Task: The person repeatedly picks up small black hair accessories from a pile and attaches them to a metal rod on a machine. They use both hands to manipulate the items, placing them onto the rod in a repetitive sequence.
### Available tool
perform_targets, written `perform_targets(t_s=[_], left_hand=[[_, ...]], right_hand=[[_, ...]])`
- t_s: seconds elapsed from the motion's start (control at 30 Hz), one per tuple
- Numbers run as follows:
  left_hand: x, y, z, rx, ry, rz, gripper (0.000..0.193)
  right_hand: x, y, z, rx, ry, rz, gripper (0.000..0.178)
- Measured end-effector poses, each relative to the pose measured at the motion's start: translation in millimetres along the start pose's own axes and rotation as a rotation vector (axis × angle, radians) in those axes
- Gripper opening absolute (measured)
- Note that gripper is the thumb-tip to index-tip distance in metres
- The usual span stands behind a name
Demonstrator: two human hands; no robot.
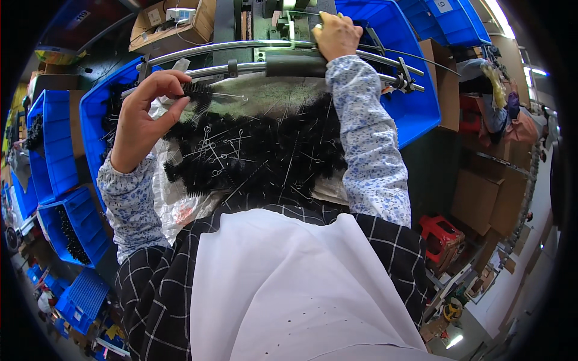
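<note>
My left hand (147, 111) pinches a small black bristle brush (197, 95) between thumb and fingers. Its twisted wire stem points right and ends in a small loop. My right hand (338, 36) reaches over the rails to the machine (265, 30), fingers curled and closed at its right side. A thin greenish rod runs to those fingertips; whatever they grip is hidden. Below both hands, a heap of similar black brushes (259, 150) with looped wire stems lies on a pale plastic sheet (180, 207) in front of my lap.
Two curved metal rails (211, 70) with a dark sleeve (295, 65) cross before the machine. Blue bins stand at left (93, 114) and right (421, 102). A cardboard box (174, 30) holds a white device at the back left. A red stool (442, 237) is at right; another person is far right.
</note>
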State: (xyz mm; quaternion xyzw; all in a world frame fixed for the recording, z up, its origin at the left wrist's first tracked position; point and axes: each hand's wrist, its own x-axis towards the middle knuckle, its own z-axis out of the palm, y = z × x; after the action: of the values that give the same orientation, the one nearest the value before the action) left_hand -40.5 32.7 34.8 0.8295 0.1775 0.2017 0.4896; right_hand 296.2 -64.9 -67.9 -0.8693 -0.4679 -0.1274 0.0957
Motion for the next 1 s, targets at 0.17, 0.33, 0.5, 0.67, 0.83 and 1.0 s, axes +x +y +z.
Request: perform_targets(t_s=[0.17, 0.33, 0.5, 0.67, 0.83, 1.0], left_hand=[[-0.3, -2.0, -0.6, -0.009, 0.049, 0.01, 0.015], [13.1, -0.8, 5.5, -0.055, -0.048, 0.016, 0.015], [18.2, -6.4, 14.7, -0.051, -0.026, 0.072, 0.015], [29.8, -9.5, 36.4, -0.154, 0.012, 0.073, 0.015], [37.6, -6.6, 64.7, -0.183, 0.077, 0.077, 0.017], [16.9, -5.7, 53.4, -0.158, 0.022, -0.053, 0.033]], right_hand=[[5.1, 23.1, -1.2, -0.036, -0.048, -0.019, 0.037], [27.9, 71.1, 6.9, -0.121, -0.082, -0.052, 0.027], [34.0, 83.7, -39.2, -0.095, -0.202, 0.037, 0.023], [1.9, 69.3, -73.3, -0.397, 0.423, -0.019, 0.044], [-71.7, -59.6, -105.6, 0.65, -0.305, -0.364, 0.03], [-75.8, -75.3, -80.9, 0.766, -0.181, -0.347, 0.031]])
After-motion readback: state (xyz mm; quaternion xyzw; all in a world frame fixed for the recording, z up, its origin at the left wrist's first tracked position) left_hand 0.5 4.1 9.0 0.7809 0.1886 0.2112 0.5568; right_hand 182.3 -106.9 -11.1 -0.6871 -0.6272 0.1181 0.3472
